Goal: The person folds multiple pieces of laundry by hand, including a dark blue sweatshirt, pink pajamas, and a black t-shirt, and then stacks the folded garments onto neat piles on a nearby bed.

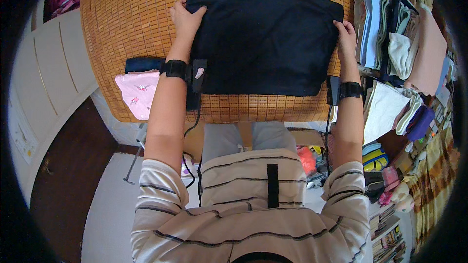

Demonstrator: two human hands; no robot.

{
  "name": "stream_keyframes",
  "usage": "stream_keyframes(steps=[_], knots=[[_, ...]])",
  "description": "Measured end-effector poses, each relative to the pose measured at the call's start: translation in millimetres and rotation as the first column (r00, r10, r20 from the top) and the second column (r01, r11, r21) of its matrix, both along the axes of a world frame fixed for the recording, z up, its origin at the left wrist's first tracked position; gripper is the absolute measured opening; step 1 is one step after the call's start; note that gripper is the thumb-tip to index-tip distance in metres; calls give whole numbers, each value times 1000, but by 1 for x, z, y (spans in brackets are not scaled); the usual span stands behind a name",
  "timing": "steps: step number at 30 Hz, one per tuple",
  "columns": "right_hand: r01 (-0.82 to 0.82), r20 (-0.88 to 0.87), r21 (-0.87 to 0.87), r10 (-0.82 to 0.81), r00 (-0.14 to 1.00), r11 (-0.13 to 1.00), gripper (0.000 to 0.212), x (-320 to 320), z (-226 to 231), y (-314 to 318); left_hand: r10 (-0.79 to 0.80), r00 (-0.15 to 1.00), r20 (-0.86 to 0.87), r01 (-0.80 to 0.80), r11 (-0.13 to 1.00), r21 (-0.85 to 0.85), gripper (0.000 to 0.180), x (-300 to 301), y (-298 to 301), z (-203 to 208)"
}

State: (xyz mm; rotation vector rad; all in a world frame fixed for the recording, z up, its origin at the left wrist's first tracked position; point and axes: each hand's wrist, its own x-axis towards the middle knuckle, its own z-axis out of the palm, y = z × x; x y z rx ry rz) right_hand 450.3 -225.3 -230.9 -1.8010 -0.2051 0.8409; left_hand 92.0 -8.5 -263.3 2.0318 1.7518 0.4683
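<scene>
A black garment (265, 41), its kind not clear, lies spread in a wide, nearly rectangular shape on the bamboo mat (131, 19) of the table. At its far left corner my left hand (187, 19) is closed on the edge, thumb on top and the other fingers partly hidden. My right hand (345, 34) pinches the garment's right edge near the far right corner. Only slight creases show in the dark cloth. Black straps with small devices sit on both my wrists, and cables hang from them.
Pink printed cloth (139, 92) and a dark blue folded cloth (144, 65) lie by my left forearm. Stacks of folded clothes (373, 29) line the table's right side, with white cloth (385, 109) nearer me. A white cabinet (53, 63) stands left, a bookshelf (387, 231) lower right.
</scene>
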Motion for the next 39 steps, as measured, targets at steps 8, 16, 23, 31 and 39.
stream_keyframes(steps=[8, 16, 23, 31, 39], knots=[[24, 1, -204, -24, 1000, 979, 24, -6, 11, 13, 168, 971, 169, -142, 978, -155, 40, 1, 6, -10], [-69, -104, 95, 79, 991, 993, 31, -18, 24, 16, -70, 988, 137, 80, 994, -70, 20, -16, 8, 2], [-86, -246, 211, 138, 959, 974, 33, -25, 72, -27, 138, 770, 623, 306, 777, -550, 14, -48, -30, 101], [-26, -372, 285, 136, 918, 958, 43, -21, 107, -79, 467, 426, 775, 289, 741, -606, 34, -99, -70, 173], [-215, 363, 20, 193, 912, 976, 43, 18, 22, 7, 437, 788, 433, -156, 823, -546, 21, -58, 10, 87]])
